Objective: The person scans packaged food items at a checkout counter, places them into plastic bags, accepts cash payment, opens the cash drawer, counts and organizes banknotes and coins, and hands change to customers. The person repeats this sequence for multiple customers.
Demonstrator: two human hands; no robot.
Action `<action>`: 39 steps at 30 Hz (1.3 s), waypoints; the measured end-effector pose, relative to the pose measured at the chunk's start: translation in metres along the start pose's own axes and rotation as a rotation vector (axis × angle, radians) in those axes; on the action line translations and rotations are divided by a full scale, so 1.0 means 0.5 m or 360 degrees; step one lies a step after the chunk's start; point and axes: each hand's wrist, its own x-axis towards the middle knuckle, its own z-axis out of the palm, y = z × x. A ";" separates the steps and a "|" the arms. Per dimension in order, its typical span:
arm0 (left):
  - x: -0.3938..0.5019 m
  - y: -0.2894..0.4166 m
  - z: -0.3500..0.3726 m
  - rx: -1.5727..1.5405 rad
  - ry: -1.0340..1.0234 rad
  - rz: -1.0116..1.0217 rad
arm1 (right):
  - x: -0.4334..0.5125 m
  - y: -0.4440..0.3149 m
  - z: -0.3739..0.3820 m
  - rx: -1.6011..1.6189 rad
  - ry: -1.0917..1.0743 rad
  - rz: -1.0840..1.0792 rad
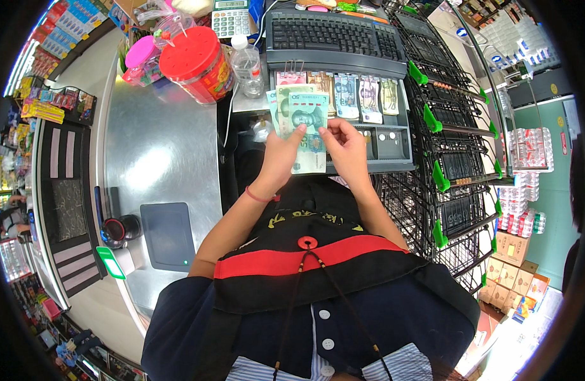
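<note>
My left hand (pixel 279 153) and my right hand (pixel 345 148) hold a small fan of paper banknotes (pixel 307 102) between them, thumbs on the front note. That front note is blue-green and bears the number 50; paler notes show behind and below it. Beneath the hands, the grey cash drawer (pixel 406 159) stands pulled out. In its upper slots lie stacks of notes: red (pixel 290 77), brown (pixel 326 82), blue (pixel 345 95), purple (pixel 370 97) and olive (pixel 389 96). A few coins (pixel 392 135) rest in the lower trays. The held notes cover the drawer's left part.
Beyond the drawer sits a black keyboard (pixel 330 38). A clear bottle (pixel 247 69), a red-lidded tub (pixel 194 62) and a calculator (pixel 231 21) stand on the steel counter (pixel 163 124). A scanner (pixel 123 228) and dark pad (pixel 167 235) are at left. Nested black shopping carts (pixel 457 166) flank the right.
</note>
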 end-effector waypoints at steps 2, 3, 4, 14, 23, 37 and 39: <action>-0.007 0.005 0.002 -0.0076 -0.0040 -0.0060 | 0.002 -0.002 0.000 -0.0099 0.0132 0.0004; -0.011 0.006 0.004 -0.0154 -0.0076 -0.0097 | 0.003 -0.002 -0.002 -0.0068 0.0149 0.0006; -0.014 0.008 0.005 -0.0232 -0.0111 -0.0134 | 0.004 -0.003 -0.006 -0.0037 0.0167 0.0009; -0.027 0.048 -0.001 -0.0400 -0.0159 -0.0260 | 0.005 -0.011 -0.017 0.0042 0.0213 -0.0021; -0.023 0.031 -0.013 -0.0084 -0.0171 -0.0060 | 0.001 -0.010 -0.010 0.0050 0.0253 -0.0111; -0.068 0.160 0.025 -0.0399 -0.0228 0.0143 | -0.019 -0.151 -0.027 0.0452 0.0268 -0.0220; -0.085 0.203 0.048 -0.0371 -0.0233 0.0261 | -0.020 -0.188 -0.027 0.0563 0.0261 -0.0323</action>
